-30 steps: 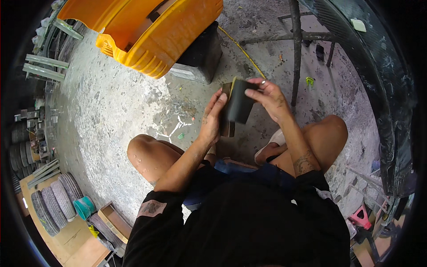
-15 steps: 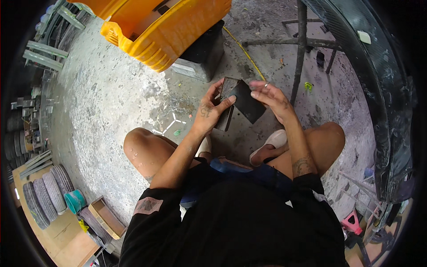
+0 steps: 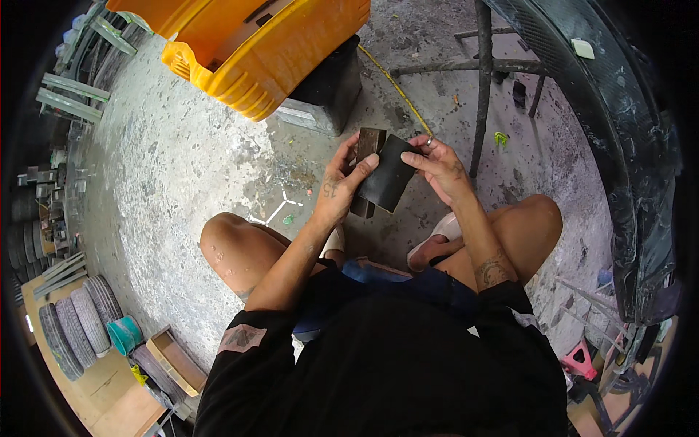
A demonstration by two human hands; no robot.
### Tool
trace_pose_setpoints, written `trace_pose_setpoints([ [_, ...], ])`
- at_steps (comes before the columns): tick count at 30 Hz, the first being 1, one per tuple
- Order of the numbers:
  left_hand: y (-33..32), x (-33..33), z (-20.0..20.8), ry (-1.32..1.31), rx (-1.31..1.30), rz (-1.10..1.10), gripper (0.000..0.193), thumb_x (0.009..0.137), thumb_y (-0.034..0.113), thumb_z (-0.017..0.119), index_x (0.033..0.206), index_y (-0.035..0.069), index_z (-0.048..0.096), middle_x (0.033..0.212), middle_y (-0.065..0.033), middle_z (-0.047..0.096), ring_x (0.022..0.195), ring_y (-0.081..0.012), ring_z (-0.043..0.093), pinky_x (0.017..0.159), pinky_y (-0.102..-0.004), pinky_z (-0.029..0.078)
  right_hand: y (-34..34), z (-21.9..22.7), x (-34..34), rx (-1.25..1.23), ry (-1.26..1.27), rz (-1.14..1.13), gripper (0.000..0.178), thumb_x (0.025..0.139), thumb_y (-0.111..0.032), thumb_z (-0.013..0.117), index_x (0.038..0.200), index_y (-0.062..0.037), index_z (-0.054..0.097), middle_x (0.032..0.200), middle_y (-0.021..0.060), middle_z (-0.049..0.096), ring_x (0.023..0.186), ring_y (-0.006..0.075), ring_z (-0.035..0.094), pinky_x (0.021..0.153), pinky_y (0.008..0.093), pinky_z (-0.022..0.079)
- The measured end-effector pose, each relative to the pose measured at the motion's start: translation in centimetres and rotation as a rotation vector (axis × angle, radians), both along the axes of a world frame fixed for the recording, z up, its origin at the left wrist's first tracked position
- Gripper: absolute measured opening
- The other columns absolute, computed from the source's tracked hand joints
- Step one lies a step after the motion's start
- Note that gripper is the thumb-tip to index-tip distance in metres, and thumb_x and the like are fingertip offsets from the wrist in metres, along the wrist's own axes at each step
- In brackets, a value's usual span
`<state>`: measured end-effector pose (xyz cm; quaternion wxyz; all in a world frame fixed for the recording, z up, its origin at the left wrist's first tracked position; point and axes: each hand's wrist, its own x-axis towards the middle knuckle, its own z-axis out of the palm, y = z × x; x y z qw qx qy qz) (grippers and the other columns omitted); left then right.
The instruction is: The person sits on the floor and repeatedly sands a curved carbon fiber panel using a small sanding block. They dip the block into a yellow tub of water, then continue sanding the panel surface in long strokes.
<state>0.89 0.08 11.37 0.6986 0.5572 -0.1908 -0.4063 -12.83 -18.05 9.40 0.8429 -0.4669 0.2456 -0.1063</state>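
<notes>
My left hand (image 3: 339,182) grips a long dark brown block (image 3: 371,142), held up between my bent knees. Its thumb also presses the left edge of a black sheet (image 3: 391,175) that looks like sandpaper. The sheet lies slanted over the right side of the block and bows slightly. At the sheet's upper right corner, my right hand (image 3: 442,171) pinches it, thumb on top and fingers behind. Part of the block is hidden under the sheet and my left hand.
An orange plastic crate (image 3: 273,69) rests on a dark box (image 3: 320,95) ahead. To the right, a long black curved panel (image 3: 604,109) stands near a dark metal stand (image 3: 484,87). Tyres (image 3: 91,328), a teal bucket (image 3: 124,333) and a wooden tray (image 3: 175,360) are at lower left.
My right hand has moved from beside the sheet onto its upper right corner. The sheet has turned more upright, and the block has tilted a little in my left hand.
</notes>
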Motion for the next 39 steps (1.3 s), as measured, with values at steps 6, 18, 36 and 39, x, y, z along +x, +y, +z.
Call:
trace_pose_setpoints([
  [6, 0.0, 0.0, -0.5, 0.075, 0.026, 0.004, 0.061, 0.103, 0.026, 0.067, 0.152, -0.001, 0.044, 0.135, -0.0109, 0.062, 0.123, -0.0167, 0.057, 0.105, -0.0299, 0.045, -0.3, 1.5, 0.1, -0.211, 0.034, 0.019, 0.045, 0.087, -0.006, 0.082, 0.127, -0.0061, 0.062, 0.1, 0.0034, 0.069, 0.093, 0.0115, 0.066, 0.085, 0.0269, 0.052],
  [18, -0.1, -0.6, -1.0, 0.297, 0.018, -0.059, 0.056, 0.103, 0.032, 0.066, 0.147, 0.001, 0.051, 0.129, -0.0093, 0.064, 0.115, -0.0139, 0.061, 0.098, -0.0283, 0.049, 0.5, 1.4, 0.4, -0.299, 0.047, 0.075, 0.051, 0.09, -0.006, 0.08, 0.138, -0.005, 0.062, 0.104, 0.0047, 0.071, 0.096, 0.0107, 0.066, 0.089, 0.0265, 0.053],
  [36, 0.3, -0.8, -0.4, 0.275, 0.011, -0.128, 0.061, 0.103, 0.026, 0.067, 0.153, 0.0, 0.045, 0.134, -0.0116, 0.063, 0.118, -0.0146, 0.062, 0.1, -0.029, 0.05, 0.8, 1.3, 0.0, -0.34, 0.017, 0.058, 0.048, 0.094, -0.012, 0.077, 0.14, -0.0083, 0.065, 0.118, 0.0067, 0.071, 0.102, 0.0107, 0.065, 0.095, 0.0265, 0.052],
  [39, 0.2, -0.9, -0.5, 0.26, 0.011, -0.123, 0.06, 0.103, 0.026, 0.067, 0.153, 0.0, 0.047, 0.133, -0.0109, 0.065, 0.115, -0.0138, 0.063, 0.099, -0.0283, 0.05, 0.8, 1.6, -0.1, -0.366, 0.025, 0.058, 0.045, 0.094, -0.013, 0.077, 0.138, -0.0074, 0.066, 0.119, 0.0069, 0.072, 0.104, 0.0109, 0.065, 0.095, 0.0268, 0.052],
])
